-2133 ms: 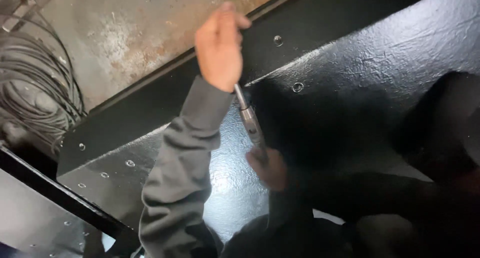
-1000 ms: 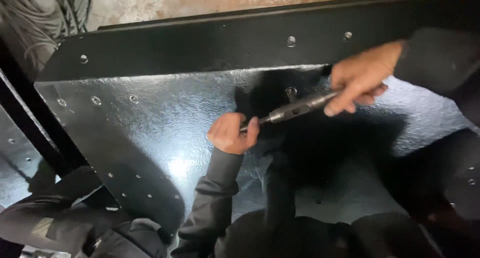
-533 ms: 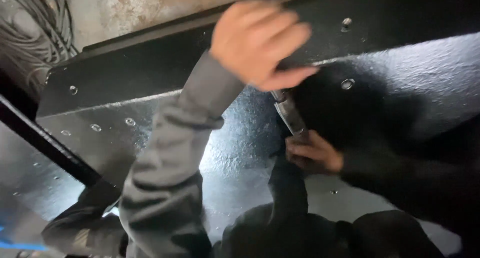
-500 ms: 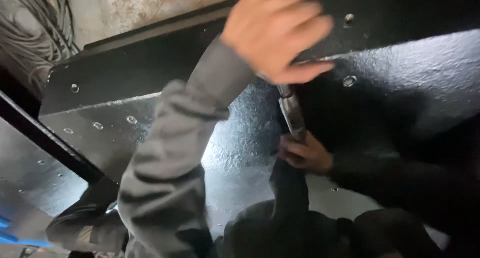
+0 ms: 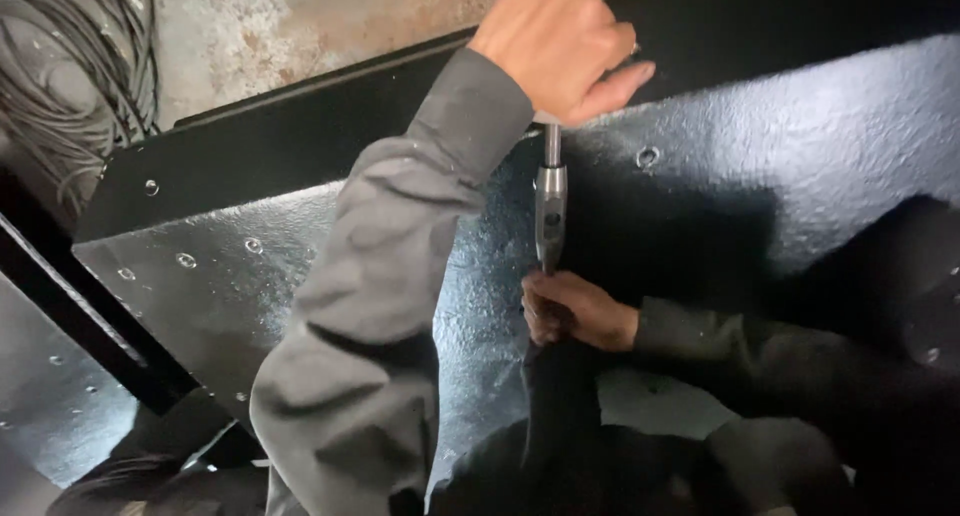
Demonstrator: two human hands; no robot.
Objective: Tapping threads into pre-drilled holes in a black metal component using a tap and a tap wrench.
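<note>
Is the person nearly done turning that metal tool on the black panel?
Hard to say. Several fasteners already sit along the black panel. Right now the left hand grips the top of the metal tool, and the right hand steadies its lower end. What remains is hidden.

Ratchet wrench (image 5: 550,201) upright between both hands.
</note>
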